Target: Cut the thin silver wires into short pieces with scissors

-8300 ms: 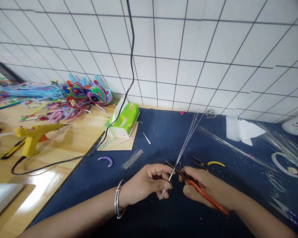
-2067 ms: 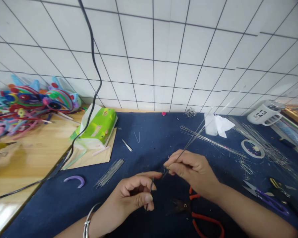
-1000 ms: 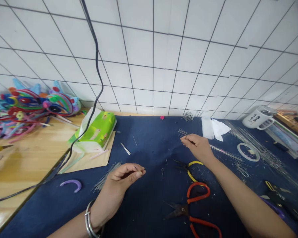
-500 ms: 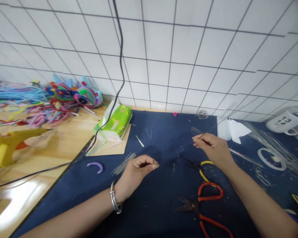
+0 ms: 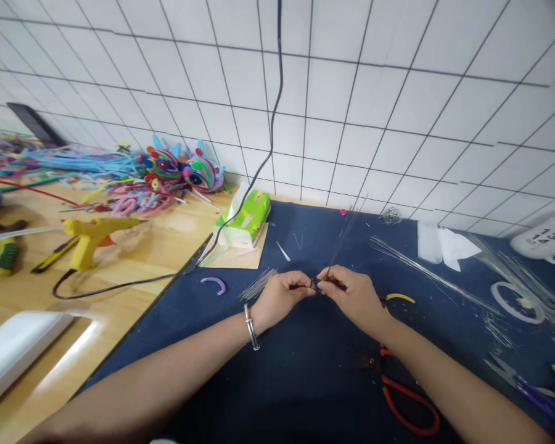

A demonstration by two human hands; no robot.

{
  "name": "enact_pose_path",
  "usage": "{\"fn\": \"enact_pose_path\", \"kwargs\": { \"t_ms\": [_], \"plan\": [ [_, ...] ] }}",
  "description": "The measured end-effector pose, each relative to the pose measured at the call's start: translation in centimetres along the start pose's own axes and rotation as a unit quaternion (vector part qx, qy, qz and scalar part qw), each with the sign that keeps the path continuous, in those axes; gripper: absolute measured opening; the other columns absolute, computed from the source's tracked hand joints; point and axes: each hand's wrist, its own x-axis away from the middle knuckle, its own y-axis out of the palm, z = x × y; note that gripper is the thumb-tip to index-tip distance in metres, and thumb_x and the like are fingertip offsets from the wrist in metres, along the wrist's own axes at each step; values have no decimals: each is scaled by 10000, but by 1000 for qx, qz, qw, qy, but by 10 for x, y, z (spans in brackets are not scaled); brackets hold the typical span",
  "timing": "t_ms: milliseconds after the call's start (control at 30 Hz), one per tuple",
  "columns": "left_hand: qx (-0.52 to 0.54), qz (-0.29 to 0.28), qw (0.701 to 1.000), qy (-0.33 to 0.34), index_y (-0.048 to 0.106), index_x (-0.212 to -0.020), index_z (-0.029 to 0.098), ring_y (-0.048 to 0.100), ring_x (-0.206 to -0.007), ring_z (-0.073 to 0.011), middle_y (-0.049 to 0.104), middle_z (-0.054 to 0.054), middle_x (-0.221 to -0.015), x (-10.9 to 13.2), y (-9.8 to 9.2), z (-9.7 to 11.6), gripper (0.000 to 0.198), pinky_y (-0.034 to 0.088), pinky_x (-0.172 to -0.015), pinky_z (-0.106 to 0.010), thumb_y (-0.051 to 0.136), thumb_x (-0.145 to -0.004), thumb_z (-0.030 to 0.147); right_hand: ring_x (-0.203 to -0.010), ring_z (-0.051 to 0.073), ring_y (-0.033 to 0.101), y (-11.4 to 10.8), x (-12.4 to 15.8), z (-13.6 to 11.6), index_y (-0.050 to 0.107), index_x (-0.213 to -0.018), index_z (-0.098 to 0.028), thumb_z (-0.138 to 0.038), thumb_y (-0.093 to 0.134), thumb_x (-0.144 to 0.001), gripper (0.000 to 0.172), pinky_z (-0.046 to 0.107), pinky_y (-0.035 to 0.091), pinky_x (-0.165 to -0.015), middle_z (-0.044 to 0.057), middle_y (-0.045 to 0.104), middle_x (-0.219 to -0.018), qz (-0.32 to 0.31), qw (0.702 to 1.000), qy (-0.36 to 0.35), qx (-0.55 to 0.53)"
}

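Note:
My left hand (image 5: pixel 282 297), with a silver bangle at the wrist, is pinched at the fingertips; a tiny dark bit shows there, too small to name. Close beside it, my right hand (image 5: pixel 351 295) pinches thin wires (image 5: pixel 345 234) that stand up and lean right. The fingertips of both hands nearly meet above a dark blue mat (image 5: pixel 277 394). A bundle of short wires (image 5: pixel 259 283) lies behind my left hand. Partly hidden under my right forearm are yellow-handled pliers (image 5: pixel 398 298) and red-handled cutters (image 5: pixel 411 407).
Left, on the wooden table, are a yellow glue gun (image 5: pixel 90 237), its black cord and a white case (image 5: pixel 18 351). A green tissue pack (image 5: pixel 254 213) stands near the tiled wall. Long wires (image 5: pixel 425 265), a white ring (image 5: pixel 499 302), purple scissors (image 5: pixel 531 388) and a mug (image 5: pixel 546 237) lie right.
My right hand has come left and nearer with its wires, now tilted upright, to meet my left hand. The view has swung left, showing more of the wooden table.

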Motion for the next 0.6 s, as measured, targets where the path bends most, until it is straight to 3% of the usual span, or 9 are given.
{"fn": "enact_pose_path", "kwargs": {
  "t_ms": [300,600],
  "plan": [
    [-2,6,1000,0,602,-678,137,466,-575,-93,553,11,-617,0,0,-3,147,368,-549,-208,590,-704,281,-705,114,562,13,1,3,614,-776,-194,-205,534,-778,81,225,409,-671,-6,621,-760,20,999,-30,-9],
    [0,-9,1000,-25,615,-728,136,502,-619,-102,585,0,-669,-1,3,-4,138,396,-596,-211,589,-716,271,-743,127,541,14,1,14,611,-775,-182,-244,490,-826,145,235,386,-694,21,600,-763,20,994,-35,97]
  ]
}}
